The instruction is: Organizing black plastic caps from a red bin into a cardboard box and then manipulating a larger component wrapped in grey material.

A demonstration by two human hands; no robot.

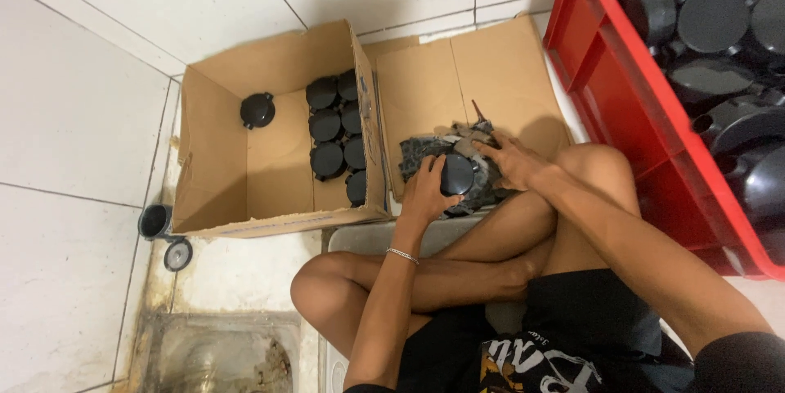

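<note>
I count seven black caps (337, 138) in cardboard box (278, 156) beyond left hand (427, 190). Left hand clamped on one round black cap (458, 174), flat face up. Right hand (511, 160) presses grey rag (441, 152), fingers spread.

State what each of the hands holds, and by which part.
The left hand grips a round black plastic cap by its left rim. The right hand presses on the grey rag beside the cap; no clear grip there.

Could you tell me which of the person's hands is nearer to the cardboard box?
Left. The left hand, holding a black round part, sits just right of the cardboard box; the right hand rests farther right, on the rags.
</note>
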